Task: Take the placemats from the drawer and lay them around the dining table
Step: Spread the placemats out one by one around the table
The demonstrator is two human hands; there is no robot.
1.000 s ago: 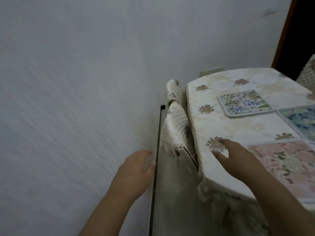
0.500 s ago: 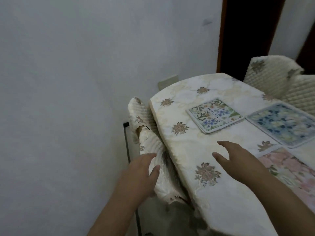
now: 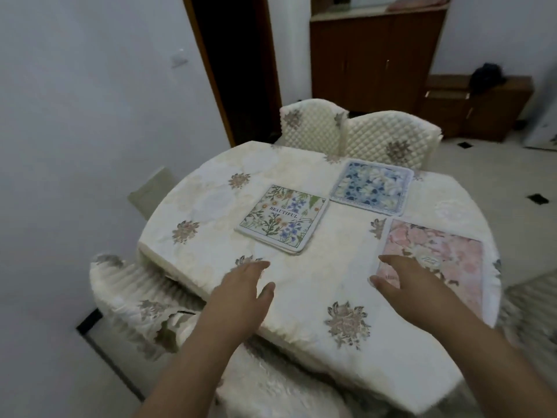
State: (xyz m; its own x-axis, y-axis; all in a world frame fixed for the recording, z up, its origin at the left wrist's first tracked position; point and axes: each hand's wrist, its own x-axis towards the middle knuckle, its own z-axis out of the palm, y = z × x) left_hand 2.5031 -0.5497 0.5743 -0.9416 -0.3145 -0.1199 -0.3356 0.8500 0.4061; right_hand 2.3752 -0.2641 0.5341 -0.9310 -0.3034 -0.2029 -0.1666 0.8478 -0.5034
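Laid on cream floral-clothed dining table [image 3: 211, 236]: white wildflower placemat [image 3: 283, 218], blue-flowered placemat [image 3: 372, 188], pink-blossom placemat [image 3: 437, 263]. Left hand [image 3: 241, 297], right hand [image 3: 416, 291]: empty, fingers relaxed. Near-left setting apparently outstanding.

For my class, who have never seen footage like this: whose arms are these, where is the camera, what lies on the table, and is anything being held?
There is no machine here. A person wears a wide-angle camera on the head, so the single view looks forward and down past their own arms. The left hand and right hand reach over the dining table, fingers relaxed, holding nothing. On its cream flowered cloth lie three placemats: one printed BEAUTIFUL, a blue floral one and a pink one under the right hand's fingertips. Padded chairs stand around.
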